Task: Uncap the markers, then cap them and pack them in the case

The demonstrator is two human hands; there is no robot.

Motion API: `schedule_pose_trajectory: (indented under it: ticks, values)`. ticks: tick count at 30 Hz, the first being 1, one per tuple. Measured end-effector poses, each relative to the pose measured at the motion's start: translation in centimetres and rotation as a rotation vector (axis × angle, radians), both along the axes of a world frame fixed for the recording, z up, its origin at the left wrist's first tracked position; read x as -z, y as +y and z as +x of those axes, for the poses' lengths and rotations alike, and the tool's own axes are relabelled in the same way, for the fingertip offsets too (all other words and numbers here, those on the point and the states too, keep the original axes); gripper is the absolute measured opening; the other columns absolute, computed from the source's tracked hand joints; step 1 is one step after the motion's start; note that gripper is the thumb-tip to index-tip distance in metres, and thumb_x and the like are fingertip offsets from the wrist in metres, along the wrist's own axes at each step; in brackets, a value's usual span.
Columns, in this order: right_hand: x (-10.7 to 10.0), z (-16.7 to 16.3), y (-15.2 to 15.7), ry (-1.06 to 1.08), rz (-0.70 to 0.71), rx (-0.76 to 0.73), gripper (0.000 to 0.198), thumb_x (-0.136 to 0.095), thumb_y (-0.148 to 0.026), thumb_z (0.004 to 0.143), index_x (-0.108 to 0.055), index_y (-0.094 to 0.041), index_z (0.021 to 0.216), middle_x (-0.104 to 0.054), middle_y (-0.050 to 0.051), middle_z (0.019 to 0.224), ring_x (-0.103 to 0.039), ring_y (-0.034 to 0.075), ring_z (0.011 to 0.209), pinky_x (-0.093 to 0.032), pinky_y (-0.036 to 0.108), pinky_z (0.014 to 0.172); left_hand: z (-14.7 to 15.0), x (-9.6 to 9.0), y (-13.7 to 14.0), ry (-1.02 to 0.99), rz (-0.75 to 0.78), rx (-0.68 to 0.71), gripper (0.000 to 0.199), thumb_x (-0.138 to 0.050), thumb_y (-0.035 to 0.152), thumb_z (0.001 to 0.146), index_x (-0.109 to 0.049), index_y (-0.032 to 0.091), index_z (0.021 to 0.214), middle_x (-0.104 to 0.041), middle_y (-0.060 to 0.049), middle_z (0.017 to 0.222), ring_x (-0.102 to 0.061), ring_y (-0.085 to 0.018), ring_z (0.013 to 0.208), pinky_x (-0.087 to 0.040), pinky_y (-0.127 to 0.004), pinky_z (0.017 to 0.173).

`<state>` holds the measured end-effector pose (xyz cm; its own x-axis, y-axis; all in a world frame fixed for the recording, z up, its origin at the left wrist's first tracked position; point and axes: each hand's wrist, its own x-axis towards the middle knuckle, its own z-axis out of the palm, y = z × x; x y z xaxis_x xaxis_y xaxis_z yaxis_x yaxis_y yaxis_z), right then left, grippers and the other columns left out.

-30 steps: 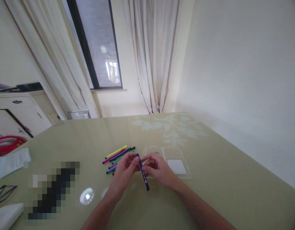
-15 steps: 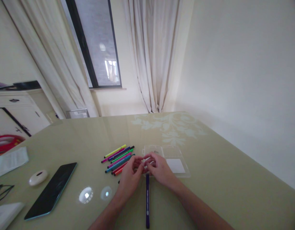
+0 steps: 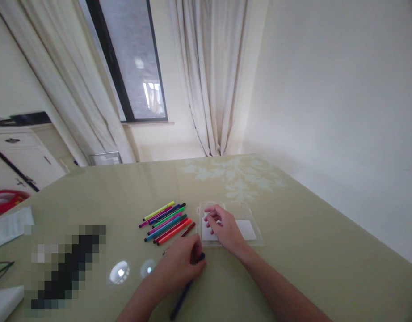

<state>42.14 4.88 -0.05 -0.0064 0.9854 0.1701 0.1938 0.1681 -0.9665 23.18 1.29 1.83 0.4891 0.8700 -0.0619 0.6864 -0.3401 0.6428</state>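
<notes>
My left hand (image 3: 187,259) is closed around a dark blue marker (image 3: 181,302), which slants down toward the near edge of the table. One end of the marker shows past my thumb. Over a clear plastic case (image 3: 258,241) hovers my right hand (image 3: 224,226), its fingers loosely bent and apart, with nothing seen in them. White paper (image 3: 246,229) lies in the case. Beside my left hand, several coloured markers (image 3: 166,221) lie roughly parallel in a bunch. A dark red marker (image 3: 188,229) at the near side of that bunch is partly covered by my left hand.
The table (image 3: 309,259) has a pale leaf pattern at its far end. On the left are a pixelated dark shape (image 3: 72,264), a pale blue sheet (image 3: 11,226), a black cable (image 3: 1,268) and a white object (image 3: 6,299). A wall stands along the right side.
My hands, close together over the case before, have parted. The left has come nearer and taken hold of the dark blue marker, which has turned from upright in view to slanted. The right has opened somewhat.
</notes>
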Motion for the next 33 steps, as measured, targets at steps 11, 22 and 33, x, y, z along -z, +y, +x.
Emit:
schedule_pose_trajectory:
  ticks: [11,22,33]
  values:
    - [-1.1,0.0,-0.4,0.096,-0.038,-0.185,0.038,-0.055,-0.055,0.099,-0.066,-0.018,0.1,-0.071,0.003,0.079,-0.065,0.013,0.062,-0.048,0.023,0.053,-0.7,-0.3,2.7,-0.834,-0.262,-0.199,0.039,-0.07,0.047,0.088,-0.068,0.02,0.115,-0.072,-0.006,0.104,-0.07,-0.022,0.095,-0.059,-0.035,0.081]
    - [-1.8,-0.2,-1.1,0.192,-0.141,-0.342,0.045,-0.089,-0.045,0.072,-0.072,-0.019,0.104,-0.074,0.002,0.082,-0.07,0.018,0.075,-0.054,0.029,0.07,-0.3,-0.1,2.6,-0.931,-0.247,-0.3,0.048,-0.076,0.051,0.084,-0.066,0.02,0.12,-0.073,-0.005,0.104,-0.073,-0.024,0.099,-0.06,-0.042,0.094]
    - [-0.4,2.6,1.5,0.043,-0.137,0.106,0.031,-0.078,-0.033,0.076,-0.063,-0.019,0.099,-0.076,0.003,0.075,-0.072,0.02,0.07,-0.054,0.027,0.055,0.6,4.0,1.6,-0.27,0.124,-0.075,0.065,-0.077,0.035,0.083,-0.052,0.026,0.142,-0.062,-0.011,0.136,-0.064,-0.03,0.117,-0.052,-0.05,0.104]
